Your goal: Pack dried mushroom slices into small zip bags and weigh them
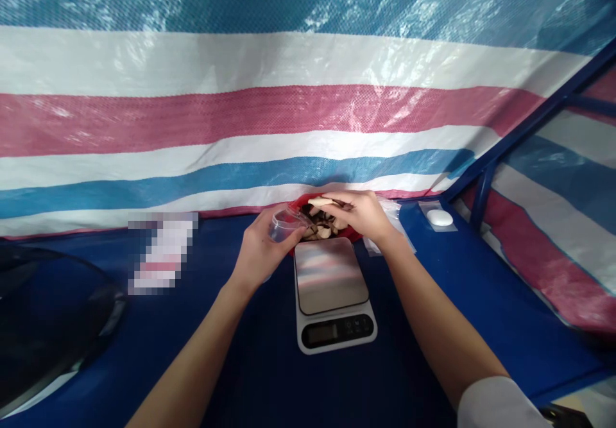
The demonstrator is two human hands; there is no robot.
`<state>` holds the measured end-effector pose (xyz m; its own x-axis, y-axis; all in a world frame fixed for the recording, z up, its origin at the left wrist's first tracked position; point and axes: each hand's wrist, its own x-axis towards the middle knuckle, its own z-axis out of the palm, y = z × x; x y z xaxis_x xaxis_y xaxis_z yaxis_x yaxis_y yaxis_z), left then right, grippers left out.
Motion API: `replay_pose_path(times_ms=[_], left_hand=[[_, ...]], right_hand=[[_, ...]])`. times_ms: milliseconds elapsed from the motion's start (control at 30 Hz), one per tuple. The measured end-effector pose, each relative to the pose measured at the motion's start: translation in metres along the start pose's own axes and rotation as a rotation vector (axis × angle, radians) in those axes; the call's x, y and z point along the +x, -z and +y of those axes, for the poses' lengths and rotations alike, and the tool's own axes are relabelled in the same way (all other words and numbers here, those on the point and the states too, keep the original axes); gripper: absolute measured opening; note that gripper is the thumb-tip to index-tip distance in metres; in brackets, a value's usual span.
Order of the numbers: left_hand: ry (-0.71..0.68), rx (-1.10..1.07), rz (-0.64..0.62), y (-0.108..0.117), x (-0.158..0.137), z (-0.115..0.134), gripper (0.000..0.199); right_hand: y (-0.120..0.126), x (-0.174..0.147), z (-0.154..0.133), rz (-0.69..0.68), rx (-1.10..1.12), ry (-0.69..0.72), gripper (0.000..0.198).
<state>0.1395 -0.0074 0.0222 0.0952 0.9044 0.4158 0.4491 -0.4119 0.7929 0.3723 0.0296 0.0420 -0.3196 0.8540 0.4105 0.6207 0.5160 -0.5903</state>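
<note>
My left hand (264, 243) is closed around a small clear plastic cup (285, 221), tipped at the left rim of a red bowl (355, 235). Pale and dark brown pieces that look like dried mushroom (324, 230) fill the bowl. Over its far right side my right hand (362, 214) pinches a pale piece (320, 202) between thumb and fingers. A white kitchen scale (332, 277) with a shiny metal plate sits just in front of the bowl. Nothing rests on the plate, and its display cannot be read.
Clear plastic bags (391, 215) lie right of the bowl. Farther right is a white oval object (439, 217) on a small clear bag. A blurred-out slip (166, 251) lies left, near a black round object (52, 325). Striped sheeting (240, 120) hangs behind the blue table (260, 351).
</note>
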Motion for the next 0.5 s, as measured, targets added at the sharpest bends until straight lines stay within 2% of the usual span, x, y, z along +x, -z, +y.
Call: replay_pose_path(times_ms=[100, 200, 367, 500], left_hand=[[-0.025, 0.018, -0.021, 0.0, 0.0, 0.005, 0.041], [-0.054, 0.028, -0.043, -0.001, -0.001, 0.008, 0.042], [-0.063, -0.001, -0.096, -0.005, -0.004, 0.011, 0.045], [-0.082, -0.032, -0.137, -0.008, -0.006, 0.013, 0.047]], right_hand=[[0.008, 0.0, -0.002, 0.004, 0.191, 0.02, 0.028], [0.015, -0.002, -0.007, -0.018, 0.294, 0.012, 0.029], [0.023, -0.007, -0.024, -0.137, 0.341, 0.025, 0.029], [0.025, -0.007, -0.037, -0.192, 0.27, 0.074, 0.023]])
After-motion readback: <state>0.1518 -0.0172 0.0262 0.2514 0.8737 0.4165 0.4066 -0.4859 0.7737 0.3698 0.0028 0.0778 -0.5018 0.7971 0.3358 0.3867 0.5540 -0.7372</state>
